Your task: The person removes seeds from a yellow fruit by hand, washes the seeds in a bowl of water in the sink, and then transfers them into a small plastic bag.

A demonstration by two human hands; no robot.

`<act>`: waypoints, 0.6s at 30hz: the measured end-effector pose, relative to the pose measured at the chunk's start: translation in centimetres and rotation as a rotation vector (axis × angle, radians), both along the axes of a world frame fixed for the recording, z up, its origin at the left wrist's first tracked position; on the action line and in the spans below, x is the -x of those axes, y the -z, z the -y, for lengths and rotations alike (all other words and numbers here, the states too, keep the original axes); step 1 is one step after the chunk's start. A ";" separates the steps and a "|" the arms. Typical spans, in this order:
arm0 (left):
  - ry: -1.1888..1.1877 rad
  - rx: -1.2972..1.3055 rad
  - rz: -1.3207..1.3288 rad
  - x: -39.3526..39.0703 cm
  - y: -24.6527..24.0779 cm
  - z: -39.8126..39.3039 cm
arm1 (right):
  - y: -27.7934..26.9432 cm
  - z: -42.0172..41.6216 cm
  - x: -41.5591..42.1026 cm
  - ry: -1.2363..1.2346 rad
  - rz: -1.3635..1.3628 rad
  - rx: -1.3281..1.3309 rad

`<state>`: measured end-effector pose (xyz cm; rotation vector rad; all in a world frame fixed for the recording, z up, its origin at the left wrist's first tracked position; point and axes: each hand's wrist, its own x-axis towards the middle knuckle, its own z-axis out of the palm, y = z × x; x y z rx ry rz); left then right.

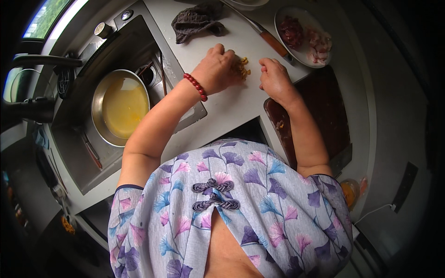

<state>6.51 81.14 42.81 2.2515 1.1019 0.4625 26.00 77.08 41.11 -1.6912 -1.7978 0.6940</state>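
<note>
My left hand [220, 67], with a red bead bracelet [195, 87] at its wrist, is on the pale countertop [222, 107]. Its fingers curl down at a small heap of chopped yellow pieces [244, 67]; whether they grip any is hidden. To the right of the heap, my right hand [276, 80] is held with its fingers curled in, and I cannot see whether anything is inside them. A cleaver or knife with an orange-brown wooden handle [274, 43] lies beyond my right hand, against a plate [302, 57] of dark red meat [291, 32] and paler meat pieces [318, 44].
A steel bowl of yellowish liquid [125, 104] stands in the sink [104, 156] at left, near the black faucet [48, 60]. A dark crumpled cloth [198, 22] lies at the back. A dark red-brown cutting board [323, 104] sits under my right forearm.
</note>
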 end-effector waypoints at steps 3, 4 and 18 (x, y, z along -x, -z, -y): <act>0.027 -0.032 -0.031 -1.0 0.0 0.7 | -0.5 -0.4 1.3 -0.046 0.147 -0.020; 0.083 -0.018 0.001 -1.1 0.3 0.6 | -0.9 -0.6 2.0 -0.065 0.216 -0.033; -0.047 -0.089 0.019 -1.6 1.1 1.8 | -2.6 -1.7 3.3 -0.266 0.218 0.105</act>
